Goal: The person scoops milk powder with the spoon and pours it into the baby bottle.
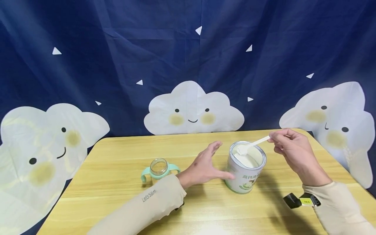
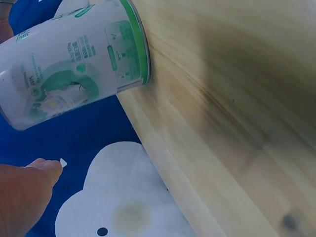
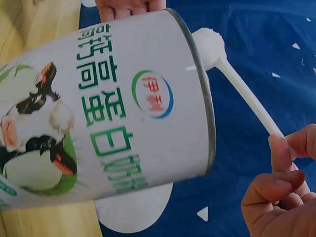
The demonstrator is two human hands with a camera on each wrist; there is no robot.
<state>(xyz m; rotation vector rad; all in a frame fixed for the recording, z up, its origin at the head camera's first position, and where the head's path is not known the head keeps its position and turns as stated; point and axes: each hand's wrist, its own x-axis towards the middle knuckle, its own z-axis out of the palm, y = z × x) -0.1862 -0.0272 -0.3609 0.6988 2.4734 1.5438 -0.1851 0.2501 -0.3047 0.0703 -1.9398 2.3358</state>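
Note:
My right hand [image 1: 293, 151] pinches the handle end of a white scoop [image 1: 259, 141] between thumb and fingers. In the right wrist view the scoop's bowl is heaped with white powder [image 3: 209, 43] and sits just above the rim. Below it stands an uncovered milk powder can [image 1: 242, 174], upright on the table, with white powder visible inside. My left hand [image 1: 204, 166] is spread at the can's left side; its thumb overlaps the can in the head view, and whether it touches I cannot tell. Printed green lettering and a cow cover the can [image 3: 148, 143].
A baby bottle [image 1: 159, 166] with mint-green handles stands uncapped, left of the can, partly behind my left forearm. The wooden table [image 1: 117, 156] ends at a dark blue curtain [image 1: 176, 49] printed with smiling clouds.

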